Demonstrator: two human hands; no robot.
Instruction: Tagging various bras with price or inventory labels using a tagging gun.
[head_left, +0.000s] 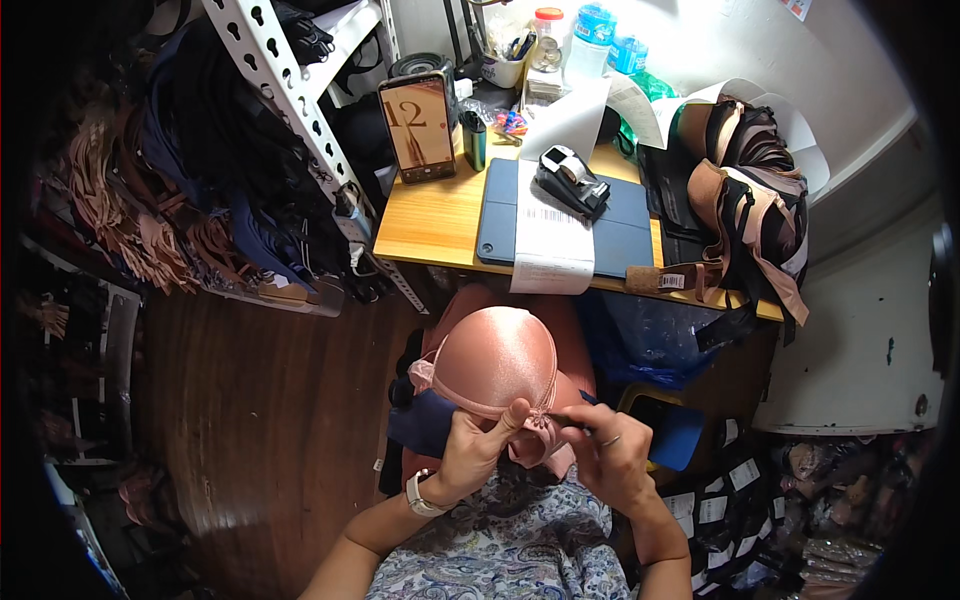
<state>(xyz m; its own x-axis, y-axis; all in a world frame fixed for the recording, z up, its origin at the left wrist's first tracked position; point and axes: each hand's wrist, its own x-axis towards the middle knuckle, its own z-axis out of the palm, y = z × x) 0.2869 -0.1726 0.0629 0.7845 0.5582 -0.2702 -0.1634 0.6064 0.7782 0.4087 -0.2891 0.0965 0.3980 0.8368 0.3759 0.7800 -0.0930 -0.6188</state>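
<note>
A pink satin bra (495, 360) lies over my lap, one moulded cup facing up. My left hand (480, 450) grips its lower edge, thumb on top beside a small bow or trim at the centre. From the other side my right hand (611, 446) pinches a small dark, thin tool (562, 418) whose tip is at that trim; its exact kind cannot be told. Part of the bra band hangs beneath my fingers. A dark blue cloth (424, 424) lies under the cup at the left.
Ahead stands a wooden desk (427, 225) with a smartphone (418, 127), a blue tablet case (499, 217), a printed paper strip (551, 262), a tape dispenser (574, 180) and piled bras (742, 187). A metal shelf post (300, 127) rises at the left; packaged goods (720, 510) lie at the lower right.
</note>
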